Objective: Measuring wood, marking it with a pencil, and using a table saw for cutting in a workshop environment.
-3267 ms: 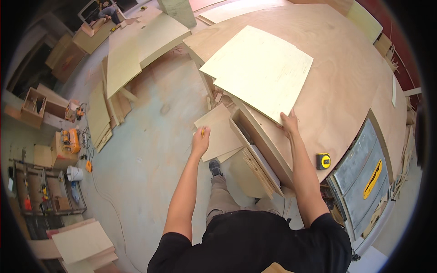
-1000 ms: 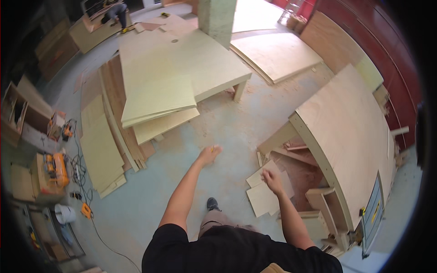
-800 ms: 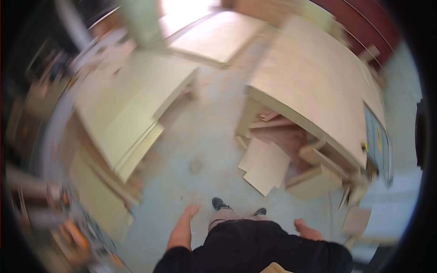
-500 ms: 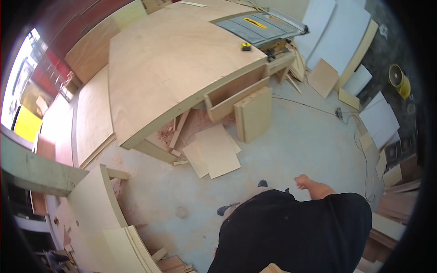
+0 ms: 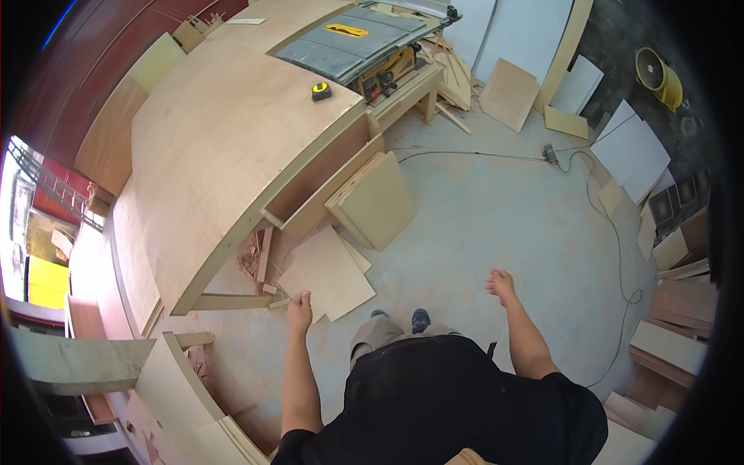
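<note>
My left hand (image 5: 300, 311) is raised in front of me, its fingers curled closed with nothing showing in them. In the view it overlaps the edge of flat plywood sheets (image 5: 329, 279) lying on the floor. To the right, my right hand (image 5: 500, 285) hangs over the bare floor, fingers loosely bent and a little apart, holding nothing visible. A stack of square boards (image 5: 380, 203) leans against an open drawer-like box (image 5: 322, 186) at the workbench's front. On the large wooden workbench (image 5: 209, 139) sits a yellow and black tape measure (image 5: 321, 91).
A table saw (image 5: 353, 39) is set in the bench's far end. A cable (image 5: 473, 153) crosses the floor to the right. Board offcuts (image 5: 674, 341) are piled along the right side. A yellow drum-shaped fan (image 5: 657, 77) stands far right. A low wooden table (image 5: 182, 387) is near left.
My view has swung and moved forward, so the bench and saw sit farther left and nearer. My left forearm and hand have come into view; my right arm is stretched farther forward.
</note>
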{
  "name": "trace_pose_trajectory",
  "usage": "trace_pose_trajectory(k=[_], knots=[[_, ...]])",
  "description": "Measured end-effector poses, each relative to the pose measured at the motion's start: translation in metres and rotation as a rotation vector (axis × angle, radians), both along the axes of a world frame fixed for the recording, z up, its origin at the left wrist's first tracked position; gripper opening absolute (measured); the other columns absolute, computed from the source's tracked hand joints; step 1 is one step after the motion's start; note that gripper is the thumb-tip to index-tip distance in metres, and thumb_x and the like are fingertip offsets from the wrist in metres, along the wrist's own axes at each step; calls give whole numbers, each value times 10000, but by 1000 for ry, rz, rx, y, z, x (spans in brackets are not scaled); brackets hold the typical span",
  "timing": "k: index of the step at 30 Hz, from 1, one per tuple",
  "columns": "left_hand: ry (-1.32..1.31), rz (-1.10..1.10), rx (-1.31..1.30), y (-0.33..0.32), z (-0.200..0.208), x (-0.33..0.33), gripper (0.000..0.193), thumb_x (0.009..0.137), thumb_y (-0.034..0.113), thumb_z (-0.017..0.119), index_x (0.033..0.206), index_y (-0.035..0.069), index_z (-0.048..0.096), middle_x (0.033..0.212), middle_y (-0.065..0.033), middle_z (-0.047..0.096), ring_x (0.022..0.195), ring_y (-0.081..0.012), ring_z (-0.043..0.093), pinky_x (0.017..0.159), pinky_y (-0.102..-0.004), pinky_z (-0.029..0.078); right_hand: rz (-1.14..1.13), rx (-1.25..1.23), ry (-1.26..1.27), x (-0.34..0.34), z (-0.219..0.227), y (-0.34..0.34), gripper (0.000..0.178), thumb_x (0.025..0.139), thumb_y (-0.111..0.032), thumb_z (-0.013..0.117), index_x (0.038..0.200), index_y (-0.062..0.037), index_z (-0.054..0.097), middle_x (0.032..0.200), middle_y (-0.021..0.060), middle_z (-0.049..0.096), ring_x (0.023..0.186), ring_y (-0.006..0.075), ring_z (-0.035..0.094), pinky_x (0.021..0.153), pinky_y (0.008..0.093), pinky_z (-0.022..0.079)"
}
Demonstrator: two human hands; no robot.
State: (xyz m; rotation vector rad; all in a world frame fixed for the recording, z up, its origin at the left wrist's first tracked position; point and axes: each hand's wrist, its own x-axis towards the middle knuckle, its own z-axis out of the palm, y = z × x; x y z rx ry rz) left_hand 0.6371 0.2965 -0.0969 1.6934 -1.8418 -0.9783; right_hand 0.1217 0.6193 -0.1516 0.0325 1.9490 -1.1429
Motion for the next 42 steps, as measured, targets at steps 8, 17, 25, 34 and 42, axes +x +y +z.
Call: trace_pose_trajectory(k=[8, 17, 25, 34, 42], knots=[[-49, -283, 171, -79, -40, -143, 453, 921, 418, 581, 785, -12, 625, 670, -221, 598, 623, -338, 591, 607, -436, 458, -363, 416, -149, 10, -59, 186, 338, 926, -353, 546, 974, -19, 563, 737, 136, 625, 528, 236, 605, 414, 371, 470], [139, -411, -187, -283, 44, -349, 368, 934, 363, 569, 913, 14, 684, 851, -245, 661, 827, -425, 650, 732, -457, 503, 122, 321, 64, 16, -21, 31, 296, 941, -315, 550, 930, -28, 622, 779, 108, 652, 574, 198, 618, 488, 334, 491], [-374, -294, -259, -486, 117, -449, 687, 837, 448, 680, 1389, 129, 425, 1399, -274, 398, 1049, -407, 619, 875, -467, 518, -137, 51, 295, -118, 98, -188, 335, 987, -359, 521, 1068, -51, 624, 866, 67, 666, 678, 144, 630, 582, 285, 495], [-563, -422, -149, -549, 105, -444, 766, 744, 348, 726, 1421, 334, 369, 1324, -251, 505, 1059, -372, 643, 839, -459, 540, -118, 309, 47, -68, 38, -149, 296, 943, -334, 571, 1017, -53, 627, 791, 78, 660, 610, 153, 638, 500, 277, 470], [-784, -305, -51, -560, 128, -369, 698, 714, 466, 703, 1276, 147, 440, 993, -181, 705, 939, -343, 687, 757, -453, 545, 514, 366, 415, -27, -11, -43, 335, 907, -292, 601, 926, 39, 642, 780, 130, 661, 661, 240, 629, 605, 380, 512]])
